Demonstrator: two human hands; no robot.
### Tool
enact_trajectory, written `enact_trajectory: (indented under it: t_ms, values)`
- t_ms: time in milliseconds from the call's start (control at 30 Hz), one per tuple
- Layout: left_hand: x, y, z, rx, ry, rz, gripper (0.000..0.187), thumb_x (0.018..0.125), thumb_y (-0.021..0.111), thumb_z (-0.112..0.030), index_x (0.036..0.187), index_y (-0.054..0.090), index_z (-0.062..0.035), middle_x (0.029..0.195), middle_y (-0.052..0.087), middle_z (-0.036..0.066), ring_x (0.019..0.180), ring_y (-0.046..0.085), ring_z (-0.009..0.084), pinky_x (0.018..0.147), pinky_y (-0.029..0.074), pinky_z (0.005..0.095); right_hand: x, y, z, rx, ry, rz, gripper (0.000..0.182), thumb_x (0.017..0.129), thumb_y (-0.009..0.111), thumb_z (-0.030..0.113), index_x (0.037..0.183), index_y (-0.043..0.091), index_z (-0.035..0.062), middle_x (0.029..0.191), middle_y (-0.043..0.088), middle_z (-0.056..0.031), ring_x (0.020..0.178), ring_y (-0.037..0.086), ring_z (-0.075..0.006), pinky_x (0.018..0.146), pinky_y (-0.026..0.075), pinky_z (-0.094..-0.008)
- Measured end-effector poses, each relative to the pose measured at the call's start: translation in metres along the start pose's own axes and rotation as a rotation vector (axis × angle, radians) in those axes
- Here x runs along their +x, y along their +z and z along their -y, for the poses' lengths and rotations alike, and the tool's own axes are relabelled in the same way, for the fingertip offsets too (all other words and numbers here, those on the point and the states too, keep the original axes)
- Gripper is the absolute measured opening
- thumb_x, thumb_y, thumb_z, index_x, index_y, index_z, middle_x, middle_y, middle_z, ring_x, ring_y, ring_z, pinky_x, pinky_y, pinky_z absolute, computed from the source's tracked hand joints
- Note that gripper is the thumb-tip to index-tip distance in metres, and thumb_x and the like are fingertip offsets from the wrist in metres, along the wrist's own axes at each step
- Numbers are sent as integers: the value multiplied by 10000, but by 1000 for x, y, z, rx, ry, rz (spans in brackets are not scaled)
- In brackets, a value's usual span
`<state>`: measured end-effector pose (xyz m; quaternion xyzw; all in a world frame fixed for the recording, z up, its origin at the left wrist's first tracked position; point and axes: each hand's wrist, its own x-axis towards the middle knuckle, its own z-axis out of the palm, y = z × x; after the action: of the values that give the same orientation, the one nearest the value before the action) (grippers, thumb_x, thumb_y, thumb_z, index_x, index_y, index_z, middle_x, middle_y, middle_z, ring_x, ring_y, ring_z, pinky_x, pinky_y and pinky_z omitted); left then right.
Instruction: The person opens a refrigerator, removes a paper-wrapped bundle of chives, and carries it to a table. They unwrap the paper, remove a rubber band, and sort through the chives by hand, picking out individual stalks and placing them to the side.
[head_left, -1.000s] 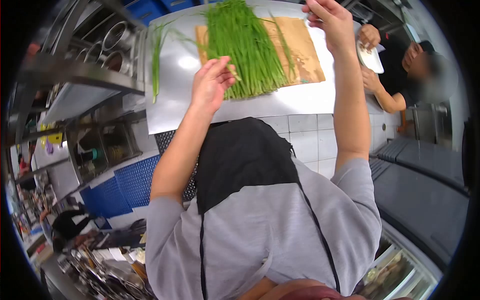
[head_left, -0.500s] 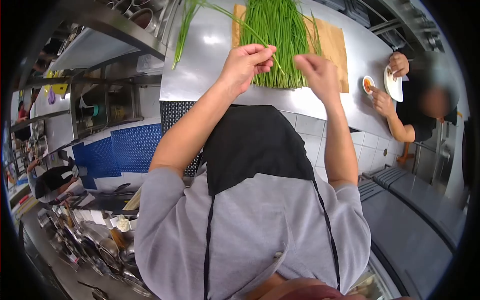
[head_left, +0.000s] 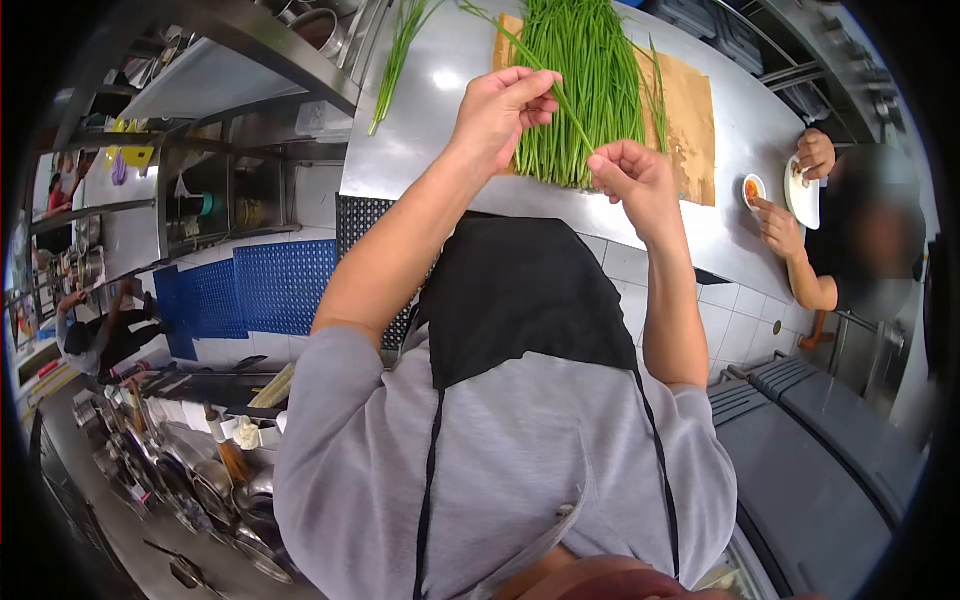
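Between my two hands runs a thin green stalk (head_left: 572, 112), slanting down to the right. My left hand (head_left: 508, 112) pinches it near its middle, and my right hand (head_left: 636, 180) pinches its lower end. Under and behind it, a large pile of long green stalks (head_left: 580, 60) lies on brown paper (head_left: 690, 130) on the steel table (head_left: 425, 150). To the left, a small separate bunch of green stalks (head_left: 400, 65) rests on the metal.
At the table's right end a co-worker (head_left: 865, 230) has one hand at a white plate (head_left: 800, 195) and the other at a small bowl (head_left: 753, 188). Steel shelving (head_left: 270, 50) stands left. Another person (head_left: 95, 335) is at the far left.
My right hand has come to the stalk's lower end and closed on it; before, it was blurred and apart from it. The whole view has shifted slightly. The far-left person has changed posture.
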<state>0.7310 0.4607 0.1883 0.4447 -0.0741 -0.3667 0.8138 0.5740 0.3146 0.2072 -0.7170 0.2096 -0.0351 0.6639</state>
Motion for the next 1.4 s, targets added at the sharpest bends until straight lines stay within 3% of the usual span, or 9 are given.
enact_trajectory:
  t_ms: [200,633,767,800,867,1033,1100,1233,1400]
  values:
    - [24,-23,-21,-58,52,-32,172,914,668,-151,1002,659,-3,798,635,26,732,612,107,670,510,223,-19,-25,-8,-13,24,5,123,868,693,140,839,637,34,675,608,15,588,511,-34,524,369,-199]
    - [63,-52,-39,-91,118,-151,159,865,715,-135,925,659,2,776,617,44,716,598,138,645,515,263,-63,-94,-40,-1,133,-32,157,829,745,152,804,645,33,646,596,8,574,513,-52,524,375,-196]
    - [114,-90,-32,-43,174,-307,89,842,695,-57,836,626,0,681,604,49,557,557,138,511,474,269,-65,-104,-47,7,147,-38,152,827,747,145,800,646,35,642,595,2,570,504,-54,530,370,-202]
    - [124,-107,-29,33,279,-268,83,832,689,-41,856,625,5,657,592,48,533,544,138,498,451,266,-65,-107,-51,7,154,-39,149,827,745,142,800,646,35,641,595,0,568,501,-55,533,369,-204]
    - [116,-108,-41,157,418,-502,106,831,684,-39,887,616,20,646,581,42,524,534,135,487,431,259,-66,-113,-61,-5,176,-28,142,852,708,144,816,637,26,671,603,-13,581,513,-71,549,394,-221]
    - [79,-108,-58,264,574,-632,288,890,711,-245,831,604,16,641,559,23,518,493,99,474,410,251,-67,-99,-63,114,131,-120,125,857,702,132,846,635,27,689,614,-26,582,523,-89,558,412,-228]
    - [50,-86,-56,386,481,-609,359,927,655,-307,762,616,8,597,533,10,512,488,95,471,404,250,-59,-84,-57,263,62,-114,121,866,706,128,872,641,26,707,635,-37,583,540,-88,559,426,-223]
    - [-1,-26,-21,652,6,-107,441,967,569,-404,886,711,5,653,605,23,560,523,92,509,433,243,-32,-32,-33,425,-28,-124,130,865,725,133,904,658,28,725,663,-37,606,571,-71,553,435,-209]
    - [-33,25,12,458,126,111,271,910,695,-266,954,720,1,813,664,36,683,565,83,618,473,229,-4,19,-17,334,-121,-104,143,854,744,140,882,669,22,717,670,-19,612,573,-48,541,445,-204]
